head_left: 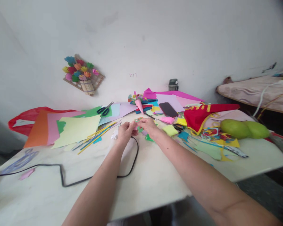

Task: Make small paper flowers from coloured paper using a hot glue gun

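From my remote seat I take the hands as the centre of the clock, with twelve toward the wall. The left hand (127, 131) and right hand (148, 126) meet over the table (151, 185), fingers bent and pinched inward; small paper cut-outs (140, 129) sit right at their tips, in the gap between the hands, but I cannot tell which piece, if any, either one is gripping. Just off the left hand at nine o'clock I see a white tool (114, 135), and a black cord (78, 182) crosses the table toward eight. Farther out at nine, thin paper strips (94, 141) lie beside a pale yellow sheet (81, 128), which overlaps pink and orange sheets; dark scissors (105, 110) rest at ten. At twelve I have a pink paper cone (139, 106) with colourful bits at its top. A phone (168, 110) lies at two, and a lidded bottle (173, 85) stands at one near the wall. Toward three come a red piece with yellow trim (196, 117), then two green fruits (235, 128), touching. Just past three lies a cutter (237, 151). High at ten-thirty, a flower decoration (80, 70) hangs on the wall.
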The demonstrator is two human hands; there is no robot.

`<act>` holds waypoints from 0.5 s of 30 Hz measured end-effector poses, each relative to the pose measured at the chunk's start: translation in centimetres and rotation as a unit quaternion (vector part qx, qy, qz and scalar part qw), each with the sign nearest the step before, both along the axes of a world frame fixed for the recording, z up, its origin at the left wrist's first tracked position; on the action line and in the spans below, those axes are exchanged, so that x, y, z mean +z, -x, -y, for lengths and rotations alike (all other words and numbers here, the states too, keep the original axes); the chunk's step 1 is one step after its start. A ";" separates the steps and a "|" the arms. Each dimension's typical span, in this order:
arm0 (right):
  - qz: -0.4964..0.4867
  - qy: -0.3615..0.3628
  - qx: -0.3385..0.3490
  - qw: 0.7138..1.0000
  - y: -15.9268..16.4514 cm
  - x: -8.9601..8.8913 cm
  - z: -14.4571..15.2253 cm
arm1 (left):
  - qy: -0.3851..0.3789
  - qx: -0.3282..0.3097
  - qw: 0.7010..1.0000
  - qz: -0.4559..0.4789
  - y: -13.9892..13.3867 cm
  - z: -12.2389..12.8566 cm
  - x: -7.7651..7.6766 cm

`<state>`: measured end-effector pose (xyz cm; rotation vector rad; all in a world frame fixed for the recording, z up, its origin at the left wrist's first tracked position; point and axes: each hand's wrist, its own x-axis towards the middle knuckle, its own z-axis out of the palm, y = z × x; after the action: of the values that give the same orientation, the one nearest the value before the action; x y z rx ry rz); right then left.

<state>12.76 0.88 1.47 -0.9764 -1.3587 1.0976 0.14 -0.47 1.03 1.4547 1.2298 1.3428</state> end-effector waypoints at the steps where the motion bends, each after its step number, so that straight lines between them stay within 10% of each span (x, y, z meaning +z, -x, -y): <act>1: 0.004 0.004 0.000 1.000 0.1 0.1 0.1 | -0.006 0.009 1.000 -0.009 0.0 -0.2 -0.2; 15: 0.022 -0.010 -0.012 1.000 0.2 0.0 0.0 | 0.015 0.021 0.999 0.048 0.1 0.6 0.6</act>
<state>12.52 0.84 1.50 -1.0057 -1.3877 1.0475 0.02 -1.05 1.63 1.3347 1.2196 1.3998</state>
